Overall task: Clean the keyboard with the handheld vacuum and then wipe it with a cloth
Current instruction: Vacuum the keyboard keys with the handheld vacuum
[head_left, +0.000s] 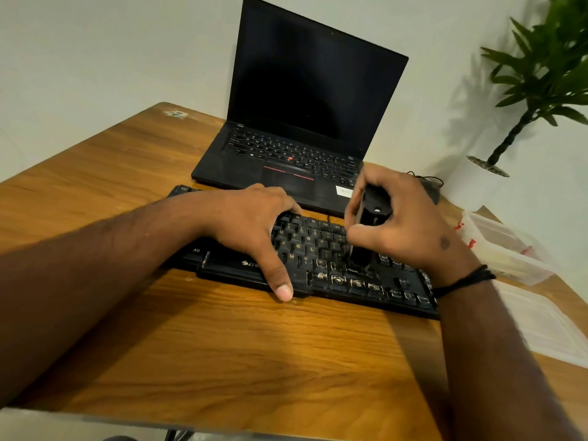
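A black keyboard (321, 256) lies across the wooden table (191, 338), with dust on its lower keys. My left hand (254, 230) presses flat on the keyboard's left half, fingers over the far edge and thumb at the near edge. My right hand (404, 224) grips a small black handheld vacuum (369, 224) held upright, its nozzle down on the keys right of the middle. No cloth is clearly visible.
An open black laptop (305, 122) with a dark screen stands just behind the keyboard. A clear plastic box (506, 246) and its flat lid (541, 326) lie at the right edge. A potted plant (537, 74) in a white pot stands at the back right, beside a black mouse (429, 189).
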A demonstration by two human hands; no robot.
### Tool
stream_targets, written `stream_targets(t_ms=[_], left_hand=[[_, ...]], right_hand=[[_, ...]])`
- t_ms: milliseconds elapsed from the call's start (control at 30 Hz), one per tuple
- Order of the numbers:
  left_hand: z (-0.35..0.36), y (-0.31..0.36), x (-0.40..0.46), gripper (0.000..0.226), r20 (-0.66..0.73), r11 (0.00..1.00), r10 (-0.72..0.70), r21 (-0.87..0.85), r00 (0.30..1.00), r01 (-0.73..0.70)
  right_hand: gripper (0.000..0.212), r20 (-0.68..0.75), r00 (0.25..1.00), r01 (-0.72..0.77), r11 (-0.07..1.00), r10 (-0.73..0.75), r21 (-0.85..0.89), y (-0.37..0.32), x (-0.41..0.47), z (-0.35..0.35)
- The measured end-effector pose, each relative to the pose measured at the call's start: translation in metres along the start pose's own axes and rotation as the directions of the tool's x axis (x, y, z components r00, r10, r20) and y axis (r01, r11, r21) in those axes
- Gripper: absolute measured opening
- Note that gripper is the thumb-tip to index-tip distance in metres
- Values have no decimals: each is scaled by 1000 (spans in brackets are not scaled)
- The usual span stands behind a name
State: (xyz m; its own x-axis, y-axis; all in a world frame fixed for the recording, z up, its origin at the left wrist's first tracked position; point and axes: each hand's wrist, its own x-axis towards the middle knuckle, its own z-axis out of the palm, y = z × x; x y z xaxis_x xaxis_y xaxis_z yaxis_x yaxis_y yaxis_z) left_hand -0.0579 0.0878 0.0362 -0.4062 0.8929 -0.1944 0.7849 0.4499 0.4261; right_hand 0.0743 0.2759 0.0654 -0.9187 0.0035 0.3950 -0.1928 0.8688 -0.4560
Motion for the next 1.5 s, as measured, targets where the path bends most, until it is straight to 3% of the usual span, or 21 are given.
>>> stream_targets(t_ms=[67, 233, 367, 700, 800, 967, 1067, 1100, 1267, 1400, 1500], left_hand=[[0, 0, 0, 130, -2, 1000, 0, -2, 1000, 0], [0, -1, 0, 132, 0, 1000, 2, 9, 1000, -2], [0, 0, 0, 133, -1, 1000, -3, 3, 1000, 3], [0, -1, 3, 126, -18, 999, 29, 17, 999, -29], [1, -3, 3, 135, -12, 1000, -9, 21, 1000, 9], [5, -11, 7, 99, -4, 997, 24, -71, 1000, -25], [4, -10, 5, 136, -7, 999, 27, -41, 1000, -27], [2, -7, 4, 142, -11, 1000, 21, -17, 1000, -21], [-1, -2, 1, 127, -5, 1000, 19, -3, 1000, -19], [0, -5, 3, 132, -8, 1000, 26, 15, 1000, -26], [1, -6, 4, 103, -23, 999, 42, -7, 999, -42]], right_hand=[[31, 33, 999, -14, 997, 16, -78, -1, 2, 3], [44, -50, 992, -120, 973, 112, -198, 6, -3, -7], [40, -26, 991, -133, 950, 131, -282, 1, -2, -6], [53, -81, 994, -99, 890, 70, -445, -11, 6, 20], [54, -192, 979, -135, 929, 71, -344, -18, 9, 28], [50, -257, 966, -22, 994, -6, -108, -34, 11, 49], [44, -281, 959, -39, 999, 30, -28, -28, 12, 47], [41, -273, 960, -68, 997, 57, -32, -24, 11, 43], [30, -207, 970, -147, 986, 129, -74, -6, 8, 20], [36, -32, 999, 34, 949, -25, 314, -12, 6, 29], [25, 47, 993, 81, 934, -104, 347, -17, 10, 38]])
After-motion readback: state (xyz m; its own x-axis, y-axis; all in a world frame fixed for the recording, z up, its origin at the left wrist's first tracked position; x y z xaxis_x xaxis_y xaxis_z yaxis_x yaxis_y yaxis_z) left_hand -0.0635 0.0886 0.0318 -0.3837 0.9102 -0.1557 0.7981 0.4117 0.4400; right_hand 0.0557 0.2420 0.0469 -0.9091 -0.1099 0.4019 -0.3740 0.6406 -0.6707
